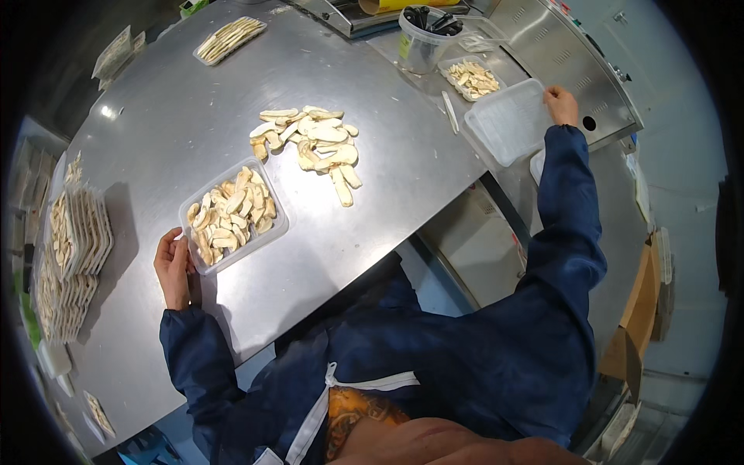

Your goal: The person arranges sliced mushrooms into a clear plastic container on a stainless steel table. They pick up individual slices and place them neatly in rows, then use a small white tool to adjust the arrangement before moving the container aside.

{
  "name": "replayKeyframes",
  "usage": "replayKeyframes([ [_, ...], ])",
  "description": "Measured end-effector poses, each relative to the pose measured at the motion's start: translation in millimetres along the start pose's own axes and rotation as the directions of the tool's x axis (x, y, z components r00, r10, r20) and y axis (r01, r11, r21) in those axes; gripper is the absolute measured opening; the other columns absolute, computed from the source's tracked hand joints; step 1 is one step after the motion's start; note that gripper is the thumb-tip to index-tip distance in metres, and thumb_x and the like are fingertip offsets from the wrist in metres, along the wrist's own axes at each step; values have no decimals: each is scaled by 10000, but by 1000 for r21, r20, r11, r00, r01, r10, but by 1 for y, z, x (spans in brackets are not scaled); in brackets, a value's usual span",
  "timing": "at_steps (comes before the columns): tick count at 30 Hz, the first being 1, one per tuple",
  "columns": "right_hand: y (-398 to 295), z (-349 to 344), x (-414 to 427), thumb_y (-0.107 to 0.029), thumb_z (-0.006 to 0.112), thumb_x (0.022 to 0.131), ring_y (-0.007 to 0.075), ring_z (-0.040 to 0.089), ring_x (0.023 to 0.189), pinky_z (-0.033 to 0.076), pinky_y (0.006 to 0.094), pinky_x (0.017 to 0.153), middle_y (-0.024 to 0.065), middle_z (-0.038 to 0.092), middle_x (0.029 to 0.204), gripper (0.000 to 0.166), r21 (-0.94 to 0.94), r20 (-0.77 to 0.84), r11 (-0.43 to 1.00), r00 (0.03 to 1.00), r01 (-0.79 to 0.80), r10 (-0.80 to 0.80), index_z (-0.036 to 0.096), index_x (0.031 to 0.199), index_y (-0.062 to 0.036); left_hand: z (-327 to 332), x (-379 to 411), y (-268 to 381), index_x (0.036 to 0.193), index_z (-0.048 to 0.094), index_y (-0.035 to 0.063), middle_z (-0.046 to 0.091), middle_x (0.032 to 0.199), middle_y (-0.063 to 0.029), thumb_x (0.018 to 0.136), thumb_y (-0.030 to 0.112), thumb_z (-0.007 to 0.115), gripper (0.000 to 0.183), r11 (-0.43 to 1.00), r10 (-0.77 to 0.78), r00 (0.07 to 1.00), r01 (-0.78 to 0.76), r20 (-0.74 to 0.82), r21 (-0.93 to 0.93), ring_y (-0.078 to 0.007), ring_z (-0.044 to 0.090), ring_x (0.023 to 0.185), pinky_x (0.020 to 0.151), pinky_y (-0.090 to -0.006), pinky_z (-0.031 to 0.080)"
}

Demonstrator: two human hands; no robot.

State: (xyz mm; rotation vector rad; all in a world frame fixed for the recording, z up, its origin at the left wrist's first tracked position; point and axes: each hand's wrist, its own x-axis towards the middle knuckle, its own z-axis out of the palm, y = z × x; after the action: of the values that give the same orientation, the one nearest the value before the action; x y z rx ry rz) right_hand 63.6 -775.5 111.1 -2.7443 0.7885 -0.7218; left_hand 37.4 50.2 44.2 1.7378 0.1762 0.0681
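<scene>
My left hand (173, 267) pinches the near-left rim of a clear plastic tub (279, 226) on the steel table. Dried mushroom slices (235, 200) fill much of the tub. Out to the right, my right hand (562, 106) grips the corner of a translucent plastic tray (508, 125), whose inside shows no slices. A loose heap of larger pale mushroom slices (328, 136) lies on the table just beyond the tub.
Stacked packs of slices (75, 232) stand on the left. One filled tray (229, 40) lies at the back. A bucket (421, 49) with black-handled tools, a small tub of pieces (474, 78) and a white stick-like tool (450, 113) sit near a steel machine (558, 52).
</scene>
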Motion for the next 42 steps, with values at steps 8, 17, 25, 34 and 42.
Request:
replayKeyframes([
  [8, -76, 20, -58, -324, 691, 803, 361, 590, 1140, 458, 415, 972, 224, 626, 1223, 548, -20, 244, 978, 950, 207, -196, 603, 1244, -11, -6, 8, 14, 1265, 513, -4, 522, 682, 35, 913, 118, 624, 389, 990, -23, 998, 16, 50, 141, -31, 445, 526, 469, -178, 363],
  [17, -106, 44, -189, -95, 617, 775, 368, 571, 1042, 466, 429, 914, 167, 633, 1117, 311, 58, 23, 891, 891, 451, -453, 629, 1074, -9, -3, 14, -1, 1301, 481, 5, 549, 733, 32, 882, 51, 646, 453, 999, 32, 997, -33, 70, 6, -27, 451, 554, 488, -170, 355],
  [25, -123, 38, -141, -142, 626, 776, 378, 554, 1045, 453, 471, 883, 185, 621, 1122, 385, -77, 37, 887, 891, 455, -453, 601, 1138, -11, 3, 8, 5, 1319, 479, 2, 542, 753, 27, 873, 30, 631, 471, 999, 48, 997, -47, 52, -22, -26, 462, 571, 501, -166, 359],
  [34, -155, 82, -111, -177, 601, 786, 351, 595, 986, 451, 503, 821, 164, 656, 1021, 360, -318, 164, 817, 877, 481, -452, 612, 1117, -35, 2, 7, 2, 1312, 488, 11, 546, 754, 21, 866, 21, 635, 469, 997, 51, 998, -49, 45, -58, -33, 480, 587, 523, -178, 376],
  [42, -200, 35, -164, -169, 634, 800, 369, 582, 1009, 445, 478, 859, 189, 632, 1098, 409, -121, 65, 828, 837, 547, -544, 603, 1182, -25, 3, 3, 1, 1310, 485, 12, 535, 763, 20, 857, 11, 630, 476, 993, 47, 999, -44, 26, -114, -40, 494, 599, 516, -182, 388],
])
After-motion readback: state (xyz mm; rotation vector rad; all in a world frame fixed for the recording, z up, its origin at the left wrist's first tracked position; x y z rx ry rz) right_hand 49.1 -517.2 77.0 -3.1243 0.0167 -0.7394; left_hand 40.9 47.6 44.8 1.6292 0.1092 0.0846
